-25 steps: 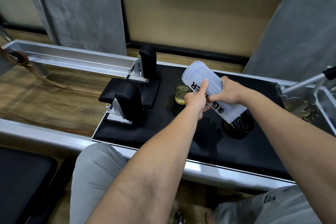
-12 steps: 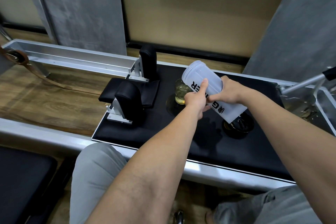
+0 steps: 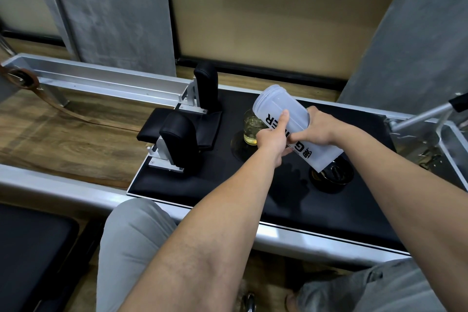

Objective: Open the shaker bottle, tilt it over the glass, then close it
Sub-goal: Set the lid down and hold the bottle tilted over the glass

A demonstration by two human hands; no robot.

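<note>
i note both hands, left hand [image 3: 272, 138] and right hand [image 3: 319, 126], clamped on the bottle [image 3: 291, 125], its open mouth slanting up-left beyond the left hand, above the glass [image 3: 250, 127].

**Fixtures around the black padded platform**

Two black shoulder rests [image 3: 188, 119] are being carried upright on silver brackets at the left end of the black padded platform [image 3: 253, 185]. A brown strap [image 3: 22, 80] is being left lying far left of it.
</note>
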